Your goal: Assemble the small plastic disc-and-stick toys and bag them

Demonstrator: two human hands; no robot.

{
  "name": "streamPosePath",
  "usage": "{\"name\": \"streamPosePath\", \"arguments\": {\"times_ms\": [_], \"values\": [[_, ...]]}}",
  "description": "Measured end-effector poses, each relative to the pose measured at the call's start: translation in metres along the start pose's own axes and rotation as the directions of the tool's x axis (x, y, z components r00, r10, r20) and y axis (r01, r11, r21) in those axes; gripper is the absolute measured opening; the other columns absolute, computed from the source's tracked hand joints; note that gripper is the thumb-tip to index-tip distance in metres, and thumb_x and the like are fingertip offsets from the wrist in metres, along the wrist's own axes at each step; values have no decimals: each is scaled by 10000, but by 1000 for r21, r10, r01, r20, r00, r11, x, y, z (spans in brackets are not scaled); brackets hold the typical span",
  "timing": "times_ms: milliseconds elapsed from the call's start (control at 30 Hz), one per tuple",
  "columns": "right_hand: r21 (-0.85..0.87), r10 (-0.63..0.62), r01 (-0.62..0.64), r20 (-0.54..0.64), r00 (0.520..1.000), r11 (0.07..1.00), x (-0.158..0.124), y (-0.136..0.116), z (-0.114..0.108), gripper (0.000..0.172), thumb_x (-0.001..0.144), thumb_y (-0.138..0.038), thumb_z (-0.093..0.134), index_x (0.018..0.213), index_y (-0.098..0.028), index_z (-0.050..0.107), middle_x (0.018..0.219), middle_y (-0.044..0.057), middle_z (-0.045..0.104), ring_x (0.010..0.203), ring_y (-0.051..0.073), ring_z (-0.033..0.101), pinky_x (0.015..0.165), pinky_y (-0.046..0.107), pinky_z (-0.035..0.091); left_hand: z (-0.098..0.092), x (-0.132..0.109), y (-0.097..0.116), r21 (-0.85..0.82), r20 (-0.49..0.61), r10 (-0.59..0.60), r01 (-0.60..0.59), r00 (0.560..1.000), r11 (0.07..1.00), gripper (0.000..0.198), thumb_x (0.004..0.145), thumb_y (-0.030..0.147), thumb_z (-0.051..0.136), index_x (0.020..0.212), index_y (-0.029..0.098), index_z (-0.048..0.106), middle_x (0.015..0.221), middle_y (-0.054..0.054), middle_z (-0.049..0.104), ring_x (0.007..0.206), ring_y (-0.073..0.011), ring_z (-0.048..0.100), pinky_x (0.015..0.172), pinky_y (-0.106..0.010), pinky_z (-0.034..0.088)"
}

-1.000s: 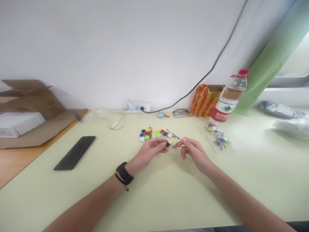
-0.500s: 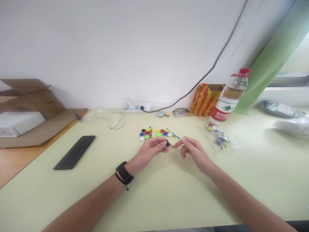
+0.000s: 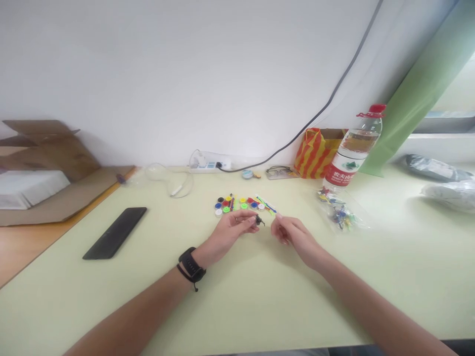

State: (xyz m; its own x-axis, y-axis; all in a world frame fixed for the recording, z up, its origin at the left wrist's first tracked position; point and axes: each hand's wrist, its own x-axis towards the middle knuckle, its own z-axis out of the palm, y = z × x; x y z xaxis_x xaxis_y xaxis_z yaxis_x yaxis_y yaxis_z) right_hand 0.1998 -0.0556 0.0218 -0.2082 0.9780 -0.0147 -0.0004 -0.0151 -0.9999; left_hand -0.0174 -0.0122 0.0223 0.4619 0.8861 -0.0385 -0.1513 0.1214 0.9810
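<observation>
"农夫山" on bottle label (image 3: 339, 176), rest unreadable

Left hand (image 3: 232, 230) – pinching, right hand (image 3: 297, 238) – half-curled

Glossy plastic bottle (image 3: 351, 153), matt cardboard box (image 3: 70, 153)

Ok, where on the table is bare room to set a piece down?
Bare tabletop shows between the black slab and the wristwatch, between the left forearm and right forearm, and right of the right hand, nearer than the plastic bag. It's crowded beyond the left hand, around the colored discs, and by the bottle.
</observation>
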Motion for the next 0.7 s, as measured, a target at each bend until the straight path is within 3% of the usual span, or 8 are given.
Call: {"name": "streamPosePath", "arguments": {"times_ms": [67,167,233,300,367,400,467,700], "values": [[25,-31,33,-72,997,999,0,0,1,446,941,-630,551,1078,-227,682,721,-17,525,596,133,430,568,288,342,0,0,0,2,3,-1,1,1000,1000,373,845,395,798,1145,175,764,977,-89,754,892,-200,696,932,-399,537],[68,-25,35,-134,991,997,-1,-1,3,598,932,-573,604,1448,-304,466,808,-26,568,589,125,427,595,293,369,0,0,0,5,5,-3,3,1000,1000,378,853,394,791,1158,174,759,990,-92,749,901,-200,694,939,-401,538],[83,-11,26,-172,985,996,-1,-2,3,556,917,-551,632,1399,-300,514,811,-27,565,583,121,409,588,292,357,0,0,0,6,2,-7,7,1000,1000,380,856,396,789,1162,173,756,994,-92,749,905,-200,693,945,-405,538],[66,24,-16,-121,992,998,-1,-1,2,388,939,-577,574,1030,-221,697,725,-17,520,572,122,386,561,293,314,0,0,0,5,-7,-8,8,1000,1000,379,849,395,795,1152,172,757,1001,-92,748,900,-199,694,949,-409,539],[27,64,-64,-1,998,998,0,0,1,602,980,-620,445,604,-179,606,614,-3,436,559,125,364,541,304,264,0,0,0,11,-17,-7,7,1000,1000,376,839,398,803,1136,171,760,1008,-91,747,889,-197,695,946,-410,542],[5,75,-75,48,996,997,0,1,1,672,991,-632,396,518,-178,540,579,-1,402,555,126,357,539,309,249,0,0,-1,13,-20,-4,5,1000,1000,375,837,401,804,1128,169,762,1006,-91,746,884,-196,695,944,-409,543],[-15,67,-67,57,996,998,0,2,1,671,989,-642,398,534,-172,546,567,-5,392,556,124,354,542,305,238,-1,1,-1,16,-18,-2,2,1000,1000,376,833,405,806,1119,165,764,998,-93,745,882,-196,695,939,-405,546],[62,-4,10,-92,996,998,1,0,0,365,943,-566,590,974,-208,655,706,-22,509,589,115,416,545,266,298,-1,1,0,16,-2,-3,3,1000,1000,359,850,395,794,1127,170,761,1022,-88,744,886,-188,698,931,-382,548]]}}
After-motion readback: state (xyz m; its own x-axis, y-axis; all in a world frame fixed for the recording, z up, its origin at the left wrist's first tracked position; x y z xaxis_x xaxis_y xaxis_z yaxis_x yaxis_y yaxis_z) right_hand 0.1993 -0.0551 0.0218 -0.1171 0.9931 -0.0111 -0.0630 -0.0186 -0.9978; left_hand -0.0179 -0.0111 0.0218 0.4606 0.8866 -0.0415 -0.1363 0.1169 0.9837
